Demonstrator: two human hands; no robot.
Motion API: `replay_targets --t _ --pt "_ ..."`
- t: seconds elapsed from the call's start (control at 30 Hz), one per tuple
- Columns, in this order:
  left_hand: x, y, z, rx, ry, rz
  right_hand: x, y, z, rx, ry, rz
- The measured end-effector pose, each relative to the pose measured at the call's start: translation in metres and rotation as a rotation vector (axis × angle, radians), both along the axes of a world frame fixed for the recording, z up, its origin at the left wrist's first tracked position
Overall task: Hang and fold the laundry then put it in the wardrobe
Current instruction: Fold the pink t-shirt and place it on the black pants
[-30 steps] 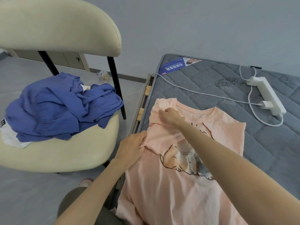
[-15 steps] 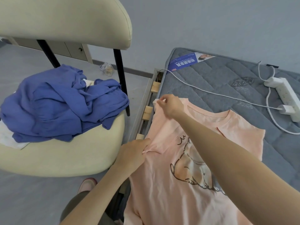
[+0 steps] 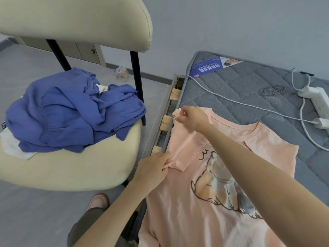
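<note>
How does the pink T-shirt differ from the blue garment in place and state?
The pink T-shirt lies spread on the mattress; the blue garment sits crumpled on the chair. The pink T-shirt bears a printed drawing; the blue garment looks plain. The left hand and right hand pinch the pink T-shirt, not the blue garment. Both are laundry.

- The pale pink T-shirt (image 3: 178,211) is soft, matt knit cloth, smooth with faint creases; its printed animal picture looks flat and dull.
- The crumpled blue garment (image 3: 71,111) is matt woven cloth, heavily wrinkled.
- The grey quilted mattress (image 3: 240,97) has a matt, stitched fabric cover; its blue printed label (image 3: 210,67) is smooth and slightly glossy.
- The cream padded chair (image 3: 80,168) has smooth upholstery with a slight sheen; its thin black legs (image 3: 137,81) look smooth and matt.
- The white power strip (image 3: 318,98) is smooth plastic.
- The pale bed slats (image 3: 166,120) are bare wood.
</note>
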State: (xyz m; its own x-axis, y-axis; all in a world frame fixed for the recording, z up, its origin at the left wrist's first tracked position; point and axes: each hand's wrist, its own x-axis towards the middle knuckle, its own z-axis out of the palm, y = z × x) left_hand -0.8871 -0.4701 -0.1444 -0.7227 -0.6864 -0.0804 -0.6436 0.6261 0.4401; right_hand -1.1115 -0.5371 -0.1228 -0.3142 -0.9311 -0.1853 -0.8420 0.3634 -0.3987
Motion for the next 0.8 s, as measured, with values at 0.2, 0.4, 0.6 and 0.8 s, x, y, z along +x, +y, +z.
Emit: replay_targets --t 0.2,0.4,0.6,0.8 --pt "0.0 -0.002 0.005 0.037 -0.002 0.006 0.0 0.003 0.006 -0.061 0.187 0.194" --pt "0.002 -0.003 0.008 0.056 0.004 0.011 0.004 0.003 0.021 0.014 0.477 0.298" --pt "0.003 -0.002 0.008 0.049 0.018 -0.001 0.007 -0.006 0.013 -0.179 0.0 -0.075" --pt "0.008 -0.003 0.004 0.024 -0.056 -0.022 0.014 -0.008 -0.004 -0.052 -0.333 -0.343"
